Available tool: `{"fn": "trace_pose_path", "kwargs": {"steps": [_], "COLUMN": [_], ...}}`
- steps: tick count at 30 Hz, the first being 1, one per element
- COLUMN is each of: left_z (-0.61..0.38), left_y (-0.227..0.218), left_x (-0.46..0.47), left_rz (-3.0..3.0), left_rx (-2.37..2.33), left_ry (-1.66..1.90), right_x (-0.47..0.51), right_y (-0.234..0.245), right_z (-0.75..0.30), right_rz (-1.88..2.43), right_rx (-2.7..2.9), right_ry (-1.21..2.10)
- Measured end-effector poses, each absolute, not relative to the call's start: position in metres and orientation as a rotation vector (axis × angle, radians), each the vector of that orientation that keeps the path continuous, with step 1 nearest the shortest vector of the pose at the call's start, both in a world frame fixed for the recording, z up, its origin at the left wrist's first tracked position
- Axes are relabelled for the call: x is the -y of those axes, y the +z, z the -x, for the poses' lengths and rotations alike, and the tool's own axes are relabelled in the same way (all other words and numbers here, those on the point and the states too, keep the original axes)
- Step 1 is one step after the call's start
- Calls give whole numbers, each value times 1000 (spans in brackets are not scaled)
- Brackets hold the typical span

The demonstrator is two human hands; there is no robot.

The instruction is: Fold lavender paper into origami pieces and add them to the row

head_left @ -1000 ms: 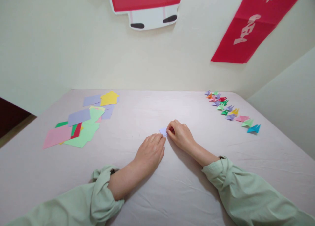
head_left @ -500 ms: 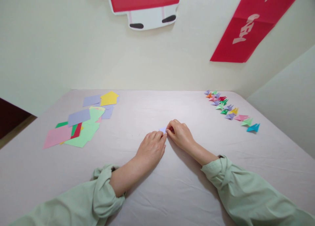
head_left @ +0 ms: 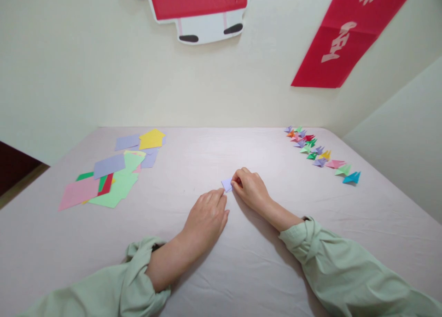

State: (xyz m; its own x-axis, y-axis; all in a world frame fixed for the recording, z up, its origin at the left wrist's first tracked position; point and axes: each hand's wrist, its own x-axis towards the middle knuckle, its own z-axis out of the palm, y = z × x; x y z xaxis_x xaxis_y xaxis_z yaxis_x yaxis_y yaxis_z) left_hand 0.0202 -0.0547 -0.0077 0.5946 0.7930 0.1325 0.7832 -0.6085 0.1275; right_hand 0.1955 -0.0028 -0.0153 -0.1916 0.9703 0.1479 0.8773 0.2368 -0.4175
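A small folded piece of lilac origami paper (head_left: 226,184) lies at the middle of the table. My right hand (head_left: 251,188) pinches its right edge between thumb and forefinger, covering that side. Just below the paper's near left corner is my left hand (head_left: 206,215), palm down with fingers stretched out. Its forefinger tip is at the paper's near edge; whether it presses on it I cannot tell.
Loose sheets of coloured paper (head_left: 115,183) overlap on the left, a yellow one (head_left: 152,139) at the back. Several small folded paper figures (head_left: 319,153) run in a slanting row on the right. A pale cloth covers the table (head_left: 193,160), which meets a wall behind.
My left hand has drawn back toward me and left, uncovering more of the lilac paper. The right hand keeps its pinch. The view has shifted slightly.
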Motion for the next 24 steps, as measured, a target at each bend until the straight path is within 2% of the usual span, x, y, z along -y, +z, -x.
{"fn": "trace_pose_path", "kwargs": {"steps": [19, 24], "left_z": [-25, -24], "left_y": [-16, -21], "left_x": [40, 40], "left_rz": [-2707, -2711], "left_rx": [-1342, -1344], "left_ry": [257, 302], "right_x": [10, 34], "right_y": [-18, -19], "right_z": [-205, -205], "right_rz": [1582, 1525], "right_rx": [2105, 2262], "right_ry": [359, 279]}}
